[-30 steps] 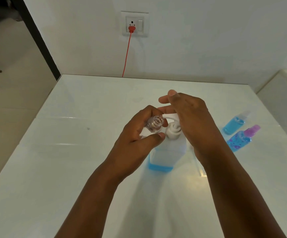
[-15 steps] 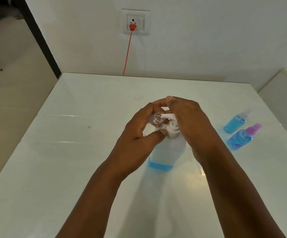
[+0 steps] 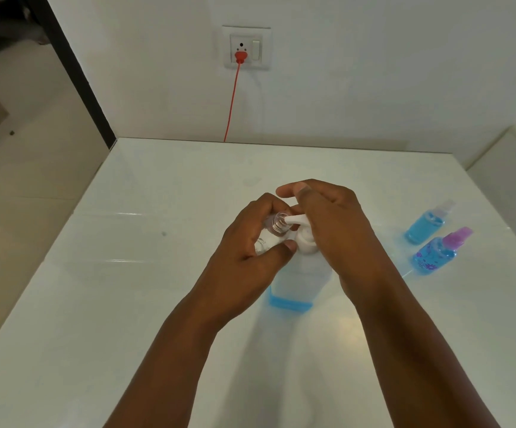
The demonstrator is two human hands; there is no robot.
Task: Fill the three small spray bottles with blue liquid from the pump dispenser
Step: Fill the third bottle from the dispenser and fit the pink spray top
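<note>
My left hand (image 3: 244,261) holds the small clear spray bottle (image 3: 273,231), fingers and thumb curled round its body, its open threaded neck tipped up right against the white nozzle of the pump dispenser (image 3: 297,273). The nozzle tip sits at the bottle's mouth; I cannot tell whether any liquid is in the bottle. My right hand (image 3: 334,223) rests over the pump head, fingers bent down across the top of it and the index finger lifted a little at the far side. The dispenser stands upright on the white desk (image 3: 127,304), and only a thin band of blue liquid shows at its base, on the side nearest me.

To the right of the dispenser, well apart from it, two filled spray bottles lie on the desk close to each other: one with a clear cap (image 3: 426,222), farther from me, and one with a purple cap (image 3: 439,253) and flower print, nearer. Both hold blue liquid.

Beyond the dispenser, on the wall, a socket (image 3: 246,47) carries a red plug, and its red cord (image 3: 232,103) drops behind the desk's far edge.
</note>
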